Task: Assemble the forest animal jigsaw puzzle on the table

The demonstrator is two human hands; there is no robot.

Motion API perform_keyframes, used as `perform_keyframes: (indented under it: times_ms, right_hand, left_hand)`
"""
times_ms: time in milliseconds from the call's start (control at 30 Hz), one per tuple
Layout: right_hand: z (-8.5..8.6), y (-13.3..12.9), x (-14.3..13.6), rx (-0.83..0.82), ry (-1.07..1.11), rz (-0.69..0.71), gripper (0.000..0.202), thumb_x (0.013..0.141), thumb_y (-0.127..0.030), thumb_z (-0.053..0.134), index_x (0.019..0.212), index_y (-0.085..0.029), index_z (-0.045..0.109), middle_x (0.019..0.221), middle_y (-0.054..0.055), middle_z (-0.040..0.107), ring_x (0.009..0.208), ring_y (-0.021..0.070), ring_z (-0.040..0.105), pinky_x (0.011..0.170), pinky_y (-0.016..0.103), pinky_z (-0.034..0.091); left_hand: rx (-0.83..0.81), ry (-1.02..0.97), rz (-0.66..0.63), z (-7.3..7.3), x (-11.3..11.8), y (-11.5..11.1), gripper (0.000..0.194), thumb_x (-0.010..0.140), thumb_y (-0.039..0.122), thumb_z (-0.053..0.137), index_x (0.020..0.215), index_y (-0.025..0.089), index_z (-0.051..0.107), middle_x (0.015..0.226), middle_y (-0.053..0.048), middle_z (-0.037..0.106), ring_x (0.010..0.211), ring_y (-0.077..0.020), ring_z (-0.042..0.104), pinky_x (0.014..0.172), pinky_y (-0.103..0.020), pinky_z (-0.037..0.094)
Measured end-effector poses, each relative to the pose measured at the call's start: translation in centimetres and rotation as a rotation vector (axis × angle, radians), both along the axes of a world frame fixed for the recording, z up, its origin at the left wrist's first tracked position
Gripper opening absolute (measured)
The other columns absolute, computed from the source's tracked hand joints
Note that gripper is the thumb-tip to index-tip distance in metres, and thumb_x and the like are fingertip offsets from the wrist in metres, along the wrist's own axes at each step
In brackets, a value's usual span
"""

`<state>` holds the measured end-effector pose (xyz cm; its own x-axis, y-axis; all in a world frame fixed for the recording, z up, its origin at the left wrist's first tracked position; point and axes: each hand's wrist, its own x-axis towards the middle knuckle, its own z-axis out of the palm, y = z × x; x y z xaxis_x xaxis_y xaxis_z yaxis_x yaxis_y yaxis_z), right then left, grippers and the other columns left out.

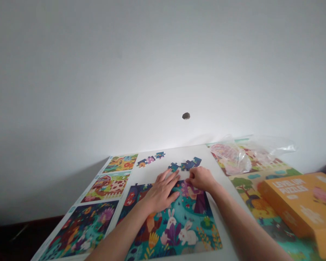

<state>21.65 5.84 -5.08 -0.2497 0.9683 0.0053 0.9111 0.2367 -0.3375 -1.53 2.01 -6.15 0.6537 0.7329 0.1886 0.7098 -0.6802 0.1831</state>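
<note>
A partly assembled jigsaw puzzle [188,235] with rabbits, plants and a teal forest scene lies on the white table. My left hand [160,194] rests flat across its upper middle, fingers apart, fingertips reaching the top edge. At the upper right of the puzzle is my right hand [201,178], its fingers curled together; whatever they pinch is hidden. Just beyond my left fingertips lies a loose puzzle piece [174,167]. Several dark blue puzzle pieces [189,165] sit beside it, behind my right hand.
More loose puzzle pieces [150,160] lie at the back left. Printed picture sheets [108,186] line the left side. On the right stand an orange puzzle box [296,203] and a crumpled clear plastic bag [235,157] over colourful sheets. A white wall [152,90] rises behind.
</note>
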Motion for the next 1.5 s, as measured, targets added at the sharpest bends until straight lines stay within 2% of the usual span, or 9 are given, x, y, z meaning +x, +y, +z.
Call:
perform_keyframes:
  times_ms: [300, 400, 500, 633, 800, 933, 1100, 1300, 1500]
  right_hand:
    - [-0.5, -0.3, -1.1, 0.081, 0.050, 0.057, 0.020, 0.081, -0.043, 0.063, 0.080, -0.023, 0.066, 0.077, 0.002, 0.070, 0.073, 0.0174, 0.063, 0.059, 0.024, 0.031]
    - [-0.8, -0.2, -1.5, 0.154, 0.147, -0.014, 0.023, 0.086, -0.041, 0.055, 0.076, -0.022, 0.064, 0.072, 0.001, 0.068, 0.069, 0.0159, 0.062, 0.057, 0.023, 0.029]
    - [-0.9, -0.1, -1.5, 0.261, 0.235, -0.105, 0.028, 0.089, -0.039, 0.049, 0.071, -0.021, 0.060, 0.065, 0.000, 0.064, 0.063, 0.0141, 0.059, 0.056, 0.023, 0.029]
    - [-0.9, 0.0, -1.3, 0.360, 0.304, -0.178, 0.032, 0.090, -0.037, 0.045, 0.066, -0.020, 0.055, 0.058, 0.000, 0.058, 0.054, 0.0123, 0.053, 0.055, 0.023, 0.029]
    - [-1.1, 0.3, -1.2, 0.414, 0.374, -0.229, 0.033, 0.090, -0.037, 0.043, 0.063, -0.020, 0.051, 0.055, -0.001, 0.055, 0.050, 0.0111, 0.047, 0.054, 0.022, 0.028]
    - [-1.3, 0.7, -1.3, 0.414, 0.393, -0.242, 0.033, 0.089, -0.037, 0.044, 0.062, -0.020, 0.050, 0.054, -0.001, 0.053, 0.049, 0.0109, 0.045, 0.054, 0.022, 0.028]
    - [-1.1, 0.9, -1.4, 0.420, 0.404, -0.232, 0.033, 0.088, -0.036, 0.044, 0.061, -0.020, 0.051, 0.053, -0.001, 0.053, 0.049, 0.0110, 0.045, 0.054, 0.022, 0.028]
    - [-1.2, 1.2, -1.3, 0.412, 0.411, -0.232, 0.033, 0.089, -0.036, 0.044, 0.061, -0.020, 0.051, 0.054, -0.001, 0.054, 0.049, 0.0109, 0.044, 0.054, 0.022, 0.029]
    - [-1.2, 1.3, -1.3, 0.341, 0.452, -0.156, 0.035, 0.091, -0.042, 0.043, 0.067, -0.019, 0.056, 0.056, 0.000, 0.054, 0.052, 0.0118, 0.047, 0.054, 0.022, 0.029]
  left_hand:
    - [-0.084, -0.234, 0.044, 0.1, -1.8, 0.7, 0.064, 0.084, 0.035, 0.060, 0.144, 0.026, 0.040, 0.156, -0.006, 0.030, 0.144, -0.0293, 0.021, 0.115, -0.048, 0.026]
    - [-0.069, -0.404, 0.310, -0.1, -3.4, 3.2, 0.056, 0.087, 0.028, 0.052, 0.141, 0.026, 0.044, 0.148, -0.006, 0.043, 0.133, -0.0247, 0.043, 0.101, -0.038, 0.045]
    - [0.089, -0.236, 0.682, 0.0, -4.9, 6.4, 0.044, 0.083, 0.020, 0.051, 0.126, 0.026, 0.059, 0.135, -0.004, 0.058, 0.124, -0.0245, 0.050, 0.102, -0.040, 0.041]
    - [0.096, -0.155, 0.820, 0.0, -5.6, 9.8, 0.041, 0.081, 0.027, 0.056, 0.122, 0.027, 0.061, 0.133, -0.007, 0.058, 0.124, -0.0372, 0.041, 0.098, -0.058, 0.034]
    - [0.026, -0.078, 0.908, -0.5, -5.3, 11.9, 0.033, 0.075, 0.031, 0.062, 0.106, 0.025, 0.069, 0.111, -0.012, 0.068, 0.115, -0.0421, 0.046, 0.087, -0.057, 0.039]
    - [0.015, -0.063, 0.924, -0.8, -5.1, 12.5, 0.037, 0.077, 0.028, 0.059, 0.113, 0.022, 0.066, 0.113, -0.015, 0.065, 0.114, -0.0408, 0.048, 0.087, -0.055, 0.041]
    - [-0.018, -0.089, 0.799, -0.9, -5.3, 12.8, 0.036, 0.079, 0.021, 0.057, 0.114, 0.026, 0.066, 0.115, -0.008, 0.062, 0.106, -0.0261, 0.059, 0.095, -0.039, 0.042]
    - [-0.026, -0.236, 0.753, -0.1, -5.9, 13.6, 0.055, 0.065, 0.021, 0.072, 0.120, 0.020, 0.063, 0.114, -0.009, 0.059, 0.103, -0.0257, 0.060, 0.094, -0.034, 0.045]
    - [0.089, -0.517, 0.693, 1.6, -3.3, 10.6, 0.046, 0.078, 0.014, 0.055, 0.123, 0.017, 0.061, 0.102, -0.007, 0.060, 0.092, -0.0196, 0.063, 0.090, -0.034, 0.051]
